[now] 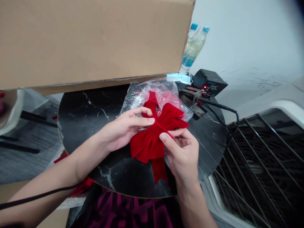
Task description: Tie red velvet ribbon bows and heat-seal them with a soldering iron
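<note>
A red velvet-like bow (148, 144) with several loops is held above the black round table, one forked tail hanging toward the near edge. My left hand (128, 125) has its thumb and index finger at the bow's middle from the left. On the right, my right hand (181, 145) pinches a part of the bow near its center between thumb and fingers. Just behind the bow lies a clear plastic bag (135, 96) with red material showing in it.
A large cardboard box (95, 41) stands across the table's far side. Bottles (196, 44), a blue mask (178, 78) and a black device (209, 83) with a red light and cable are at the back right. The black marbled table (78, 117) has a rounded edge.
</note>
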Demonstrator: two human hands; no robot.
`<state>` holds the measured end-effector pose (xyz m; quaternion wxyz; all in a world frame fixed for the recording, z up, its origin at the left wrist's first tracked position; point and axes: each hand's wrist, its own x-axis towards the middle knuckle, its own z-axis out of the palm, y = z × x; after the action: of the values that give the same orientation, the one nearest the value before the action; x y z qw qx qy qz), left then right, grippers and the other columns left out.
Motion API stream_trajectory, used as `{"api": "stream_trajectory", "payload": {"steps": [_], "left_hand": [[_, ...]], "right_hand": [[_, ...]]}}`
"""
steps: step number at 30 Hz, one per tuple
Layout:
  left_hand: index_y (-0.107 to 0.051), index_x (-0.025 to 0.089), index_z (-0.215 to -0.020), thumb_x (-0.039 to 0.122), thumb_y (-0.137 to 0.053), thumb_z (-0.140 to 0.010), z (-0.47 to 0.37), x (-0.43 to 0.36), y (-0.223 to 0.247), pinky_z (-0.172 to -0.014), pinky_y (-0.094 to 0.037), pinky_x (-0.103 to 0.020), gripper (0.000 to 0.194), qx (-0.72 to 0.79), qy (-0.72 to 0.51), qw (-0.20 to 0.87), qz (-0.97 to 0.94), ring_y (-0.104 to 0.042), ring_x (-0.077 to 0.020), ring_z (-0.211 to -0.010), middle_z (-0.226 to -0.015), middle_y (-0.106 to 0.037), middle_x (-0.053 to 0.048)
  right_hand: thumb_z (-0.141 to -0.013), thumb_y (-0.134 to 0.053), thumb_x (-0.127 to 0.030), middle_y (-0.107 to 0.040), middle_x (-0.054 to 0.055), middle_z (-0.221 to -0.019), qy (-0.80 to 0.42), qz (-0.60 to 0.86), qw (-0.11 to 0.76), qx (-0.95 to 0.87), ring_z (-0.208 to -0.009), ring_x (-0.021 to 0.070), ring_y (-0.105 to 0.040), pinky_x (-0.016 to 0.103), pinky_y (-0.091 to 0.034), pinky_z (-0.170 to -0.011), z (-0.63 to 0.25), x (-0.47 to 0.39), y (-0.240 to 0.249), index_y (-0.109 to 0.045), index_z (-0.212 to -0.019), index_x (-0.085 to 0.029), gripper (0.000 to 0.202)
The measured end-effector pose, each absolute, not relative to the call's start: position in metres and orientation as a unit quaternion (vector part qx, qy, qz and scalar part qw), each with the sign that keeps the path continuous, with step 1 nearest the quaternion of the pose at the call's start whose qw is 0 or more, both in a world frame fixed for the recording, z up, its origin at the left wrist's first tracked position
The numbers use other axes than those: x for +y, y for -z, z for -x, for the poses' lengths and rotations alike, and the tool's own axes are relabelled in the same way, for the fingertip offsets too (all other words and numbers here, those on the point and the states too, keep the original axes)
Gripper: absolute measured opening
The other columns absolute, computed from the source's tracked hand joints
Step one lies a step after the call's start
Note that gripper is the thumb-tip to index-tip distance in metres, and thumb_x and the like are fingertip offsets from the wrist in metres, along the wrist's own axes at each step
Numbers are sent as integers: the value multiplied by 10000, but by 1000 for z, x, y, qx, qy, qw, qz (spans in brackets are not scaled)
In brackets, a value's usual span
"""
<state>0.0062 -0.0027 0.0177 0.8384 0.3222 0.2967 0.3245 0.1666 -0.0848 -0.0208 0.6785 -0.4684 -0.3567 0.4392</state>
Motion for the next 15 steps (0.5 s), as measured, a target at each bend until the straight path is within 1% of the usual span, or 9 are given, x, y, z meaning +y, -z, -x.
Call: {"api": "stream_trajectory", "payload": {"steps": [2, 4, 6, 8, 11, 13, 15], "left_hand": [[-663, 192, -866, 136, -845, -801, -5, -1, -13, -636, -528, -150, 202, 270, -322, 843, -337, -643, -70, -640, -733, -680, 25], [-669, 187, -836, 168, -861, -801, -5, -1, -10, -625, -501, -135, 195, 259, -313, 843, -352, -617, -59, -627, -695, -655, 35], [-717, 168, -825, 227, -885, -784, -4, -1, -9, -614, -487, -136, 183, 267, -308, 829, -382, -612, -66, -641, -700, -667, 22], [-773, 153, -836, 263, -889, -781, -2, -3, -11, -660, -506, -158, 169, 280, -325, 785, -448, -634, -90, -712, -773, -714, -9], [-827, 168, -922, 213, -846, -823, 2, -8, -17, -793, -536, -195, 110, 291, -345, 699, -555, -675, -132, -863, -927, -771, -34], [-832, 202, -1013, 162, -843, -812, 5, -11, -20, -853, -558, -236, 205, 290, -336, 673, -592, -703, -163, -927, -1005, -787, -30], [-829, 212, -1025, 132, -861, -776, 8, -13, -22, -878, -580, -272, 263, 285, -339, 663, -604, -726, -187, -937, -1015, -796, -27]], "right_hand": [[-731, -914, -260, -755, -8, -743, -424, 474, 670, -382, -629, 118, -694, 227, -591, -613, -171, -85, 19, -726, -792, -212, 203], [-734, -905, -228, -752, -16, -733, -406, 474, 667, -408, -633, 118, -699, 221, -596, -619, -174, -85, 15, -730, -785, -221, 182], [-740, -892, -184, -753, -23, -735, -384, 474, 662, -435, -655, 116, -709, 208, -599, -633, -178, -85, 8, -737, -778, -229, 166], [-752, -874, -152, -754, -23, -742, -365, 482, 649, -462, -670, 115, -713, 201, -599, -637, -181, -85, 2, -744, -780, -232, 155], [-776, -856, -137, -766, -16, -793, -346, 494, 626, -495, -720, 125, -730, 211, -614, -680, -185, -84, -6, -749, -806, -232, 146], [-789, -849, -134, -770, -15, -835, -337, 494, 615, -514, -763, 132, -740, 221, -622, -717, -186, -85, -9, -747, -827, -235, 149], [-797, -846, -135, -770, -10, -867, -322, 494, 606, -534, -794, 142, -743, 237, -626, -744, -186, -86, -10, -743, -845, -234, 151]]}}
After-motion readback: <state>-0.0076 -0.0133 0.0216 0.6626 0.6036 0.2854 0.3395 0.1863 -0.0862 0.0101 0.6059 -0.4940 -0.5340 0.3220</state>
